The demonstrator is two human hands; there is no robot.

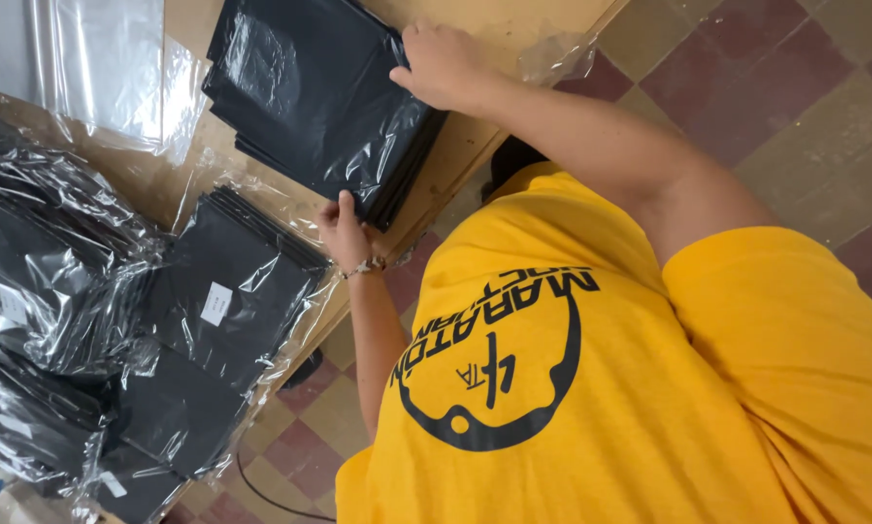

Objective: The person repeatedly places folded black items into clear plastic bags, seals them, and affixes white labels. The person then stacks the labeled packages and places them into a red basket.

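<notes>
A stack of black folded pieces in a clear plastic bag (310, 87) lies on a wooden table (475, 136). My right hand (441, 63) grips the stack's far right edge, with the fingers curled over the plastic. My left hand (344, 233), with a bead bracelet on its wrist, pinches the stack's near corner at the table edge. My yellow printed shirt (601, 388) fills the lower right of the view.
More bagged black packs lie beside the stack (227, 281), and others are piled at the left (38, 262). Empty clear plastic bags (96, 68) lie at the top left. A checkered tile floor (746, 87) runs along the table, with a dark cable (271, 495) on it.
</notes>
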